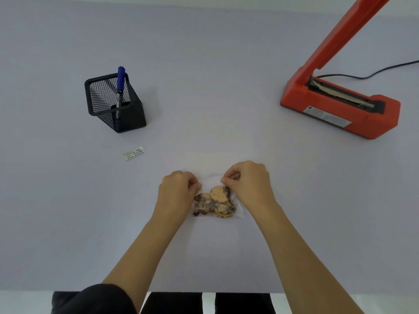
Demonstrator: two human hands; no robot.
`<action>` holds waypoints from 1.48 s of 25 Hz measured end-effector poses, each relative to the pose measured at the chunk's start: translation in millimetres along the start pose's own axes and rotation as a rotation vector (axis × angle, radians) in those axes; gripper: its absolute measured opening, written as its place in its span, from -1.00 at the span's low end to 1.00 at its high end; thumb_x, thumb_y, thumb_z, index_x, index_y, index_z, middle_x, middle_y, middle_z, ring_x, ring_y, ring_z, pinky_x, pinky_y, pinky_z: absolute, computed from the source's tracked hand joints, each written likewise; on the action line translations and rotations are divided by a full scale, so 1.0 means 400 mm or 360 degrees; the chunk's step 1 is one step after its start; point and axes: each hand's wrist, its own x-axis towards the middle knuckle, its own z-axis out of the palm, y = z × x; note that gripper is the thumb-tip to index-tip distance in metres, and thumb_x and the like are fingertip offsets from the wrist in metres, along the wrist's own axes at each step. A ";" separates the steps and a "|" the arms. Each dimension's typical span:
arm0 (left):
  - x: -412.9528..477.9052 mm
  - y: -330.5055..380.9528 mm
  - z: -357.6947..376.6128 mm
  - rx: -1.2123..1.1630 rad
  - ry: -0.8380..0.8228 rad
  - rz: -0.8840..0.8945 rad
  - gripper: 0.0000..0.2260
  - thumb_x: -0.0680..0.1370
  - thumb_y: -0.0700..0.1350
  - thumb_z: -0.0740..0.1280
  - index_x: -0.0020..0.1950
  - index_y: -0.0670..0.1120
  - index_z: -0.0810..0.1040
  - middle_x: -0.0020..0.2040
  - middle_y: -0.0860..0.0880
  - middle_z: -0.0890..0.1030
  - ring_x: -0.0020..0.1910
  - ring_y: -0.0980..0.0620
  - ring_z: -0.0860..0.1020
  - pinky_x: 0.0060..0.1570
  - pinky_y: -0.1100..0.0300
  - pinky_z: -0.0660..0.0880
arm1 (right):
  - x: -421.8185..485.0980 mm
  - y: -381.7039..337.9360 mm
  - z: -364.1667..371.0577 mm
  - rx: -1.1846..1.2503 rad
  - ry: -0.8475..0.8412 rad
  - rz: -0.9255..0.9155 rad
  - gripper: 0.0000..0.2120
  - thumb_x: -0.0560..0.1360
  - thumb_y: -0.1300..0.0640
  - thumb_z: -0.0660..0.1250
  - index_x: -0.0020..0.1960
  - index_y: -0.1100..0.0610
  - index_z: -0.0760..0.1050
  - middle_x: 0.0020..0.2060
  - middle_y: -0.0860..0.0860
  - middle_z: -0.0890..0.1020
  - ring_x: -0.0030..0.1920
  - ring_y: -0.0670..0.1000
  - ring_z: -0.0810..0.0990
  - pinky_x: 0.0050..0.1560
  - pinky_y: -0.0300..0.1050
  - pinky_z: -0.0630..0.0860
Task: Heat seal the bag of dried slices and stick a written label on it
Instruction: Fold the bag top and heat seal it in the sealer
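Observation:
A clear plastic bag [212, 165] lies flat on the table in front of me, its dried slices [215, 202] gathered at the near end. My left hand [178, 191] pinches the bag's left edge just above the slices. My right hand [247, 181] pinches the right edge at the same height. The bag's far, empty end stretches away from me beyond my fingers. A small written label [133, 153] lies flat to the left of the bag. An orange heat sealer [340, 105] stands at the far right with its arm raised.
A black mesh pen holder [114, 102] with a blue marker [119, 87] stands at the far left, behind the label. The sealer's black cord [371, 74] runs off to the right. The table's near edge [204, 291] is below my forearms.

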 end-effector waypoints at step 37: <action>0.052 -0.015 -0.016 0.0111 -0.0361 0.0517 -0.57 0.49 -0.32 0.29 0.34 -0.07 0.42 0.26 -0.02 0.39 0.21 -0.03 0.28 0.16 0.29 0.22 | 0.016 0.004 0.026 -0.0055 -0.0114 -0.0282 -0.72 0.44 0.28 0.35 0.12 0.07 0.59 0.02 0.02 0.60 0.08 0.05 0.51 0.13 -0.13 0.44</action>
